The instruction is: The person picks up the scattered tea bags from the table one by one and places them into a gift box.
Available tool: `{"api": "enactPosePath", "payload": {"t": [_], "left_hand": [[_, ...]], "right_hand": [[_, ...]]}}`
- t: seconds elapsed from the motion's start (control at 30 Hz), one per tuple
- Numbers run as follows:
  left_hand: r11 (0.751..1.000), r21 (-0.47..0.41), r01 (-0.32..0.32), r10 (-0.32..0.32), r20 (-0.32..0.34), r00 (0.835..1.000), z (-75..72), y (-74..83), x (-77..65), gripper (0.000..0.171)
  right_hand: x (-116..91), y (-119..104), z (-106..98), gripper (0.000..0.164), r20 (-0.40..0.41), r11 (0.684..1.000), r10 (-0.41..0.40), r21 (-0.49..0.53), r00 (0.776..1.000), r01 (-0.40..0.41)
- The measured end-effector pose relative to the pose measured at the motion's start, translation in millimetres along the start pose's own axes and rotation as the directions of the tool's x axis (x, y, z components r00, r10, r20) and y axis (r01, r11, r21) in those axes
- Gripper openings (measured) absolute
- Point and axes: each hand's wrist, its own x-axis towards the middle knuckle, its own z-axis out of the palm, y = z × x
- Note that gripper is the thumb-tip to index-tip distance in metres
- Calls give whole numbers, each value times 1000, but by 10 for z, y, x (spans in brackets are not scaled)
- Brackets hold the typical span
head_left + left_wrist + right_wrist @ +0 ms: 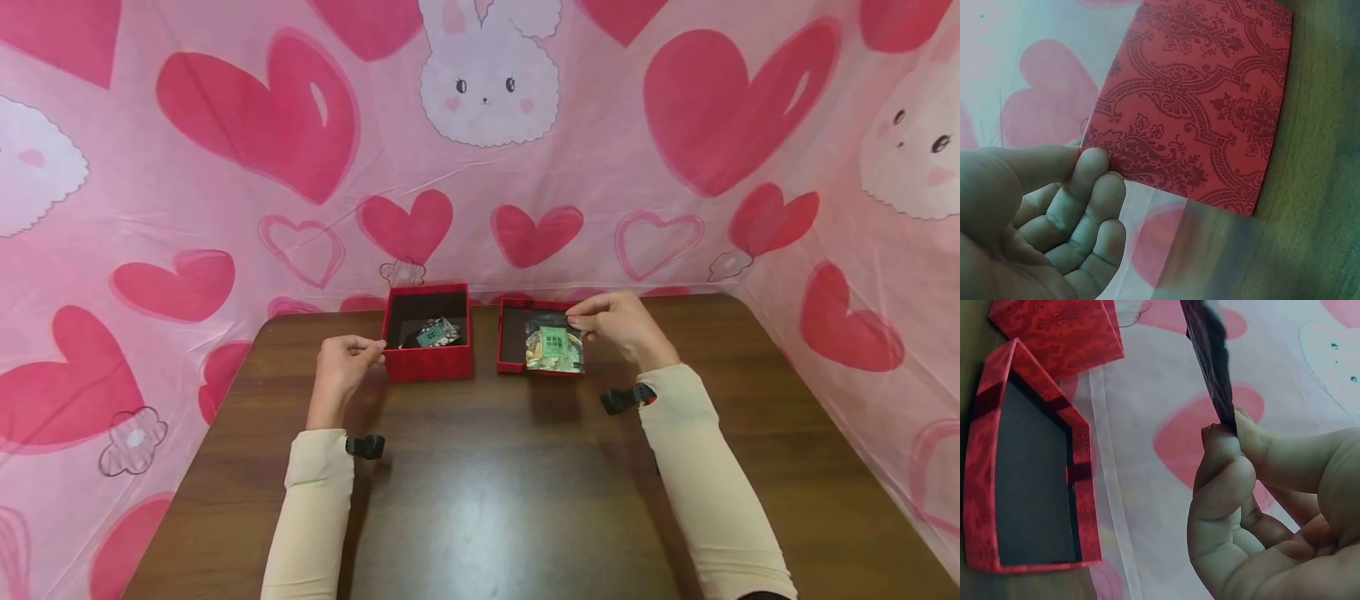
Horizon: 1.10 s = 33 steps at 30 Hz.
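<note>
My left hand (343, 367) pinches the near left corner of a deep red box (429, 364) between thumb and fingers. Dark red floral scrollwork covers the box (1191, 94) in the left wrist view. Inside lie small patterned packets (438, 332), one with a green label. To the right, my right hand (618, 323) holds up a flat packet (555, 348) by its upper right corner. A green label with dark print sits on its front. From the right wrist view, the packet (1213, 356) appears edge-on, thin and dark, between thumb and forefinger.
Behind the held packet lies a shallow red lid (512, 367) with a dark lining, beside the box on the brown wooden table (480, 483). A pink cloth (480, 183) with hearts and rabbits hangs along the back and sides. Each wrist wears a small black camera (366, 447).
</note>
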Motion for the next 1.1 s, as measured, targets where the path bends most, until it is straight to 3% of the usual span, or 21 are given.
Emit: {"api": "enactPosePath", "payload": {"t": [0.6,0.87,1.1], "left_hand": [[1000,-15,-26,26,-1,1000,35,3,17,28],[1000,-17,-8,8,-9,1000,31,-2,13,26],[1000,4,-9,9,-12,1000,6,-15,26,27]], "right_hand": [[428,-411,610,23,5,979,-32,201,999,30],[647,-525,1017,24,-53,966,-42,254,998,54],[809,-666,1442,14,-128,954,-36,292,991,72]]}}
